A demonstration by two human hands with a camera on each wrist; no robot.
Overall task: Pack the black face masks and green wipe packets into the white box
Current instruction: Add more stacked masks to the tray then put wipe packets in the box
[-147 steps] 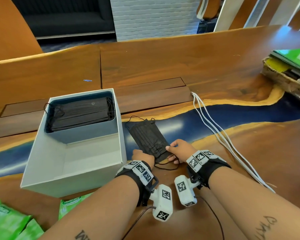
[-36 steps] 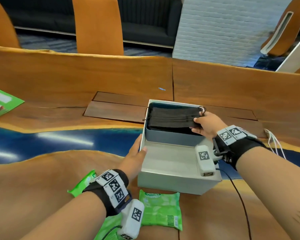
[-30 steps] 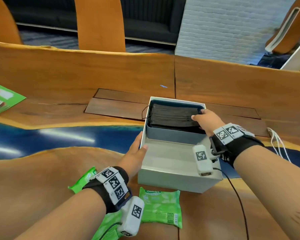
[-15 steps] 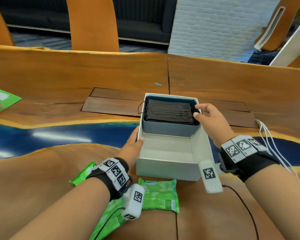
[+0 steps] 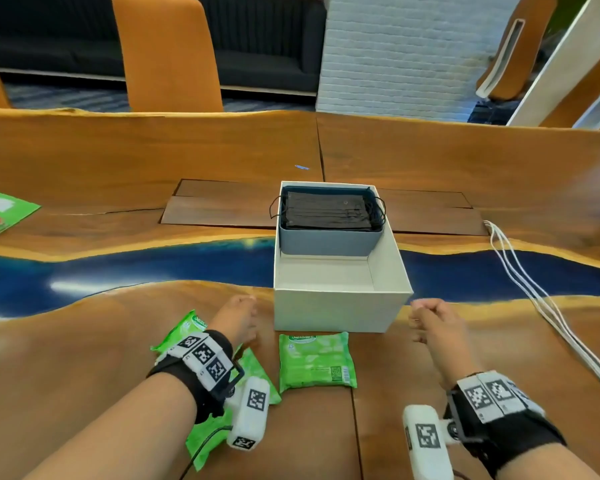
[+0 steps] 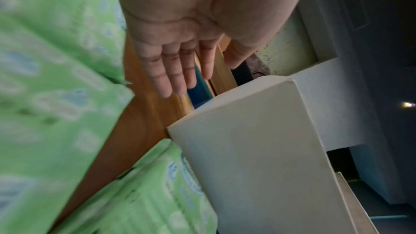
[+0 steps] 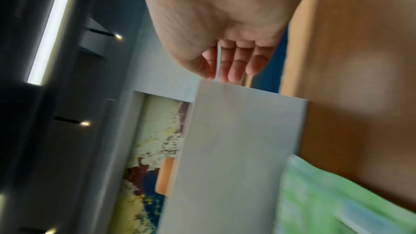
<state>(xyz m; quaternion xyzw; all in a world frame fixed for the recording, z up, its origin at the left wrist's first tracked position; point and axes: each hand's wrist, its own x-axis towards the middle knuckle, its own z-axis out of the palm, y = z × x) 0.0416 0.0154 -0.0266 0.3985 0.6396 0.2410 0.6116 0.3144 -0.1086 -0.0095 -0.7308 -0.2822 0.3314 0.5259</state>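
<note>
The white box [image 5: 340, 308] stands mid-table, and a stack of black face masks [image 5: 329, 211] fills the grey tray in its far half. The near half holds nothing. One green wipe packet [image 5: 314, 363] lies just in front of the box, and more green packets [image 5: 187, 327] lie under my left wrist. My left hand [image 5: 236, 317] hovers by the box's near left corner, its fingers [image 6: 178, 76] straight and empty, next to the box [image 6: 247, 149]. My right hand [image 5: 430, 320] is off the near right corner, relaxed and empty [image 7: 229, 67].
White cables [image 5: 534, 296] run down the table at the right. Green booklets [image 5: 0, 213] lie at the far left edge. A blue resin strip [image 5: 118, 268] crosses the wooden table. An orange chair [image 5: 167, 53] stands beyond it.
My right hand has let go of the mask stack and drawn back toward me. My left hand has left the box's left wall and moved back over the packets.
</note>
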